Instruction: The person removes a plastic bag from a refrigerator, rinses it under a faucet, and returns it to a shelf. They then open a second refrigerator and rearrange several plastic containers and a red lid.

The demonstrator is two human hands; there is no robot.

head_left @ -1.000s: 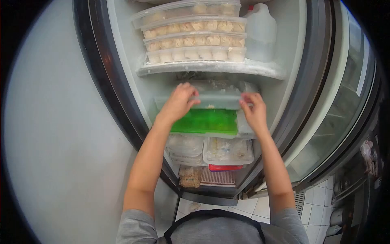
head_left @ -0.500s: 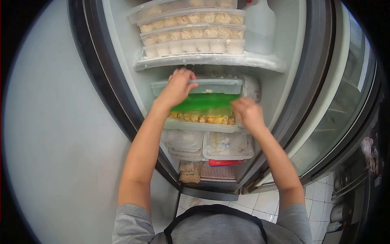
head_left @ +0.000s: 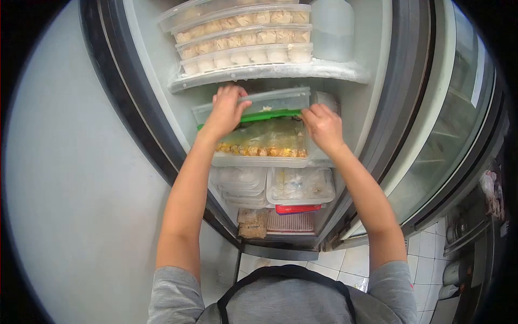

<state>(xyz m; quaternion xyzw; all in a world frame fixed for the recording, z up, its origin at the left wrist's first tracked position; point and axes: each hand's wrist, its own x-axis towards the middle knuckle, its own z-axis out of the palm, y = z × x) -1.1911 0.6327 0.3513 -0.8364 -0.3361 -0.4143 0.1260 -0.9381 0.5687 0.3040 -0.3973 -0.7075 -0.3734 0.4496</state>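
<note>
The open freezer has 4 flat trays [head_left: 243, 40] of dumplings stacked on the frosted shelf [head_left: 334, 70] above the fingers, with 1 white jug [head_left: 332, 27] beside them. The left hand [head_left: 226, 110] has its fingers clamped over the top edge of 1 clear container [head_left: 275, 100]. Just under these fingers, 1 green lid [head_left: 270, 114] lies on 1 tray of golden pieces [head_left: 259, 146]. The right hand [head_left: 322, 127] has bent fingers at the lid's right end; I cannot tell if they grip it. Little room remains between container and shelf. Below the fingers stand 2 tubs [head_left: 299, 186]. Compared with 0.5 s ago, the lid shows only a thin edge and the right hand is higher.
</note>
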